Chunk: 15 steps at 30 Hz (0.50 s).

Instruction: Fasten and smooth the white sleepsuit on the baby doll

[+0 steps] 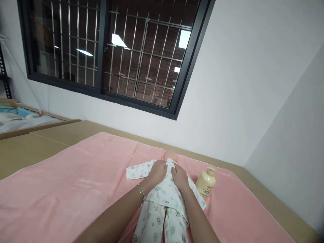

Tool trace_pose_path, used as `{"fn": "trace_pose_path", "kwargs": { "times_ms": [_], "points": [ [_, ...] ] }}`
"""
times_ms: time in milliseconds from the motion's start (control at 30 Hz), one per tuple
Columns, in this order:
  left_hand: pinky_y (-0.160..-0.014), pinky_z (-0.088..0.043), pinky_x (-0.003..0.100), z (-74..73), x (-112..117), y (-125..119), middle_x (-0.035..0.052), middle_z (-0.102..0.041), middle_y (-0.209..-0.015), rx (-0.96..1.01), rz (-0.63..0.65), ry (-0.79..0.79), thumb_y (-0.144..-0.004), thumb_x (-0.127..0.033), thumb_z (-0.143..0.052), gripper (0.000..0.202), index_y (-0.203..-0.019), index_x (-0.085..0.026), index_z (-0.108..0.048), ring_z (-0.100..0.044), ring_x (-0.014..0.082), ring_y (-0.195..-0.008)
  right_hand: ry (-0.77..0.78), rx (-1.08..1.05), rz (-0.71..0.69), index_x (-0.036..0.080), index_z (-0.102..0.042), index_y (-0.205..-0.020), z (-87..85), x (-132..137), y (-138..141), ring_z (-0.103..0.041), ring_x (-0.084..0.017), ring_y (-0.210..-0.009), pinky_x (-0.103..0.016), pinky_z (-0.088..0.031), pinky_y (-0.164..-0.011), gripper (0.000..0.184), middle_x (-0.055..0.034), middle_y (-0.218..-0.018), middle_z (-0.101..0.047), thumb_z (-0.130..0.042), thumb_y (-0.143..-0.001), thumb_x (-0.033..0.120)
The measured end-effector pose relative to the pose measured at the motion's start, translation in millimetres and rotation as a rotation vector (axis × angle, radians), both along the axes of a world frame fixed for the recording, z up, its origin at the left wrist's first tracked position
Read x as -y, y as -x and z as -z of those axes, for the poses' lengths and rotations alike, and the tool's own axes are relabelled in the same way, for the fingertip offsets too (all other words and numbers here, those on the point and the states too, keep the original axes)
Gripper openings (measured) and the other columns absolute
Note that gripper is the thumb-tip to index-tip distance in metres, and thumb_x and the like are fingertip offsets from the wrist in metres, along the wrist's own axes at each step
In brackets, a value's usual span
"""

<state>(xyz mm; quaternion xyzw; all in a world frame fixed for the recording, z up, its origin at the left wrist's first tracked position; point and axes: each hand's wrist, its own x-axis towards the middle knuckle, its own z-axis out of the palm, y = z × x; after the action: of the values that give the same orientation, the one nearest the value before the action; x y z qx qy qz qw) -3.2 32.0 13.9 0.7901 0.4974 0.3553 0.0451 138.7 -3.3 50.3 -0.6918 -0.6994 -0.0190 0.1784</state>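
Note:
A baby doll [170,156] lies on its back on a pink towel [76,182], dressed in a white printed outfit [162,209]. Both my hands rest on the doll's chest near the collar. My left hand [158,171], with bangles on the wrist, has its fingers curled onto the outfit's front. My right hand [180,177] sits beside it, fingers bent and pressed on the same fabric. One sleeve of the outfit [136,171] lies spread out to the left. Whether the fingers pinch the cloth or only press on it is hidden.
A cream-coloured lotion bottle [206,184] stands on the towel just right of the doll. The towel covers a tan surface [30,148]. A wooden tray with cloths [22,118] is at far left. A barred window [113,54] fills the wall behind.

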Motion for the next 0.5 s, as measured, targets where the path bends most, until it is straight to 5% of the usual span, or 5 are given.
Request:
{"fn": "trace_pose_path", "kwargs": {
  "times_ms": [333,500],
  "points": [
    [-0.081,-0.045,0.035,-4.8,16,-5,0.0121,-0.07,-0.091,-0.055,-0.268,0.038,-0.093,-0.037,-0.038,0.037,-0.088,-0.016,-0.069,-0.063,0.0247,-0.09,0.008,0.131,0.186,0.014,-0.066,-0.102,-7.3,13,23,-0.065,-0.026,-0.089,-0.031,-0.043,-0.074,0.04,-0.0146,-0.092,-0.069,-0.031,-0.1,0.033],
    [-0.089,-0.043,0.035,-1.9,7,-3,0.0107,-0.069,-0.1,-0.019,-0.176,0.061,-0.094,-0.033,-0.038,0.033,-0.098,-0.016,-0.066,-0.062,0.0236,-0.099,0.033,0.093,0.136,0.013,-0.064,-0.107,-3.9,7,16,-0.062,-0.025,-0.1,-0.031,-0.042,-0.083,0.04,-0.0163,-0.105,-0.067,-0.029,-0.099,0.03]
  ]
}}
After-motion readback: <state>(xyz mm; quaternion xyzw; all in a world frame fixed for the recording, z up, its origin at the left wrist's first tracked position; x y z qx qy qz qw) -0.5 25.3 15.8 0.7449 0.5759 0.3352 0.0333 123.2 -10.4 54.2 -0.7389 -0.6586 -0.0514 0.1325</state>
